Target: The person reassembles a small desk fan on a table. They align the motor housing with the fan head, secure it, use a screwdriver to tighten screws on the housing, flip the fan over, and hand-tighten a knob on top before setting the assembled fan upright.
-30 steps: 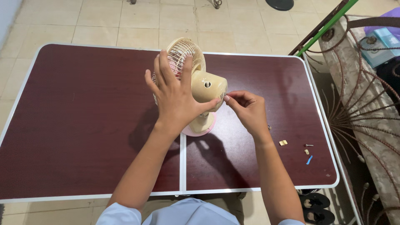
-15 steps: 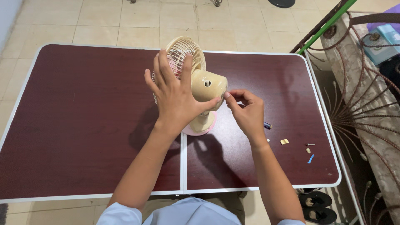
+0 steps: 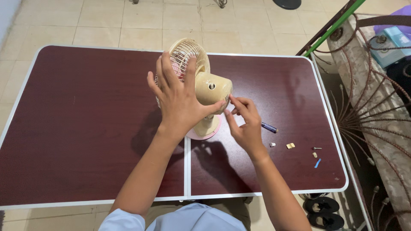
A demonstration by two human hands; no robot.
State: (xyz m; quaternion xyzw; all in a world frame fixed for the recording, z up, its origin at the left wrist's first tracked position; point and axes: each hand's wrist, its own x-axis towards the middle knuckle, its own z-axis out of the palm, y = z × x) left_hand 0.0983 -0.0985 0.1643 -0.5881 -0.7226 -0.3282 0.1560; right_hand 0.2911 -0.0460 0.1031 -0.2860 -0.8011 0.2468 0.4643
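Observation:
A small cream table fan [image 3: 210,87] with a pink base stands in the middle of a dark red folding table [image 3: 77,141]. My left hand [image 3: 177,100] grips it from behind, fingers spread over the wire guard and thumb under the motor housing. My right hand [image 3: 244,124] is at the rear lower edge of the housing, with index fingertip and thumb pinched against it. Whether something small sits between those fingers is hidden. A blue-handled screwdriver [image 3: 269,127] lies on the table just right of my right hand.
Several tiny loose parts lie near the table's right edge: a white bit [image 3: 272,144], a cream piece [image 3: 290,146], a screw [image 3: 316,148] and a blue sliver [image 3: 317,163]. A metal scrollwork frame [image 3: 368,115] stands right of the table, and black sandals [image 3: 323,211] lie below it.
My right hand has moved left and closed in on the rear of the motor housing. My left hand has kept its grip on the fan.

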